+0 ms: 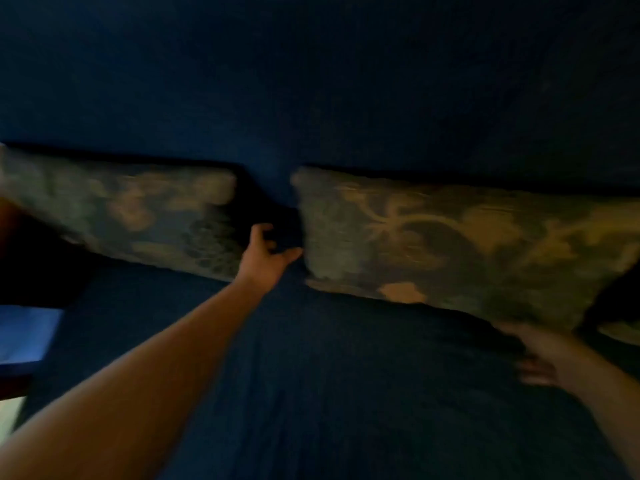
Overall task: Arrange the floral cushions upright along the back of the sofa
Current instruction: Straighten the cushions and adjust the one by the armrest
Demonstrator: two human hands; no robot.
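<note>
The scene is dark and blurred. Two floral cushions stand upright against the back of a dark blue sofa (311, 393): the left cushion (138, 209) and the right cushion (467, 244), with a gap between them. My left hand (266, 254) reaches into that gap with its fingers apart, its thumb near the right cushion's left edge, holding nothing. My right hand (543, 358) lies on the seat just below the right cushion's lower right corner; whether it touches the cushion is unclear in the blur.
A dark blue wall (311, 81) rises behind the sofa. At the far left are a dark armrest (34, 265) and a pale blue surface (24, 334). The edge of a third floral cushion (623, 332) shows at the far right.
</note>
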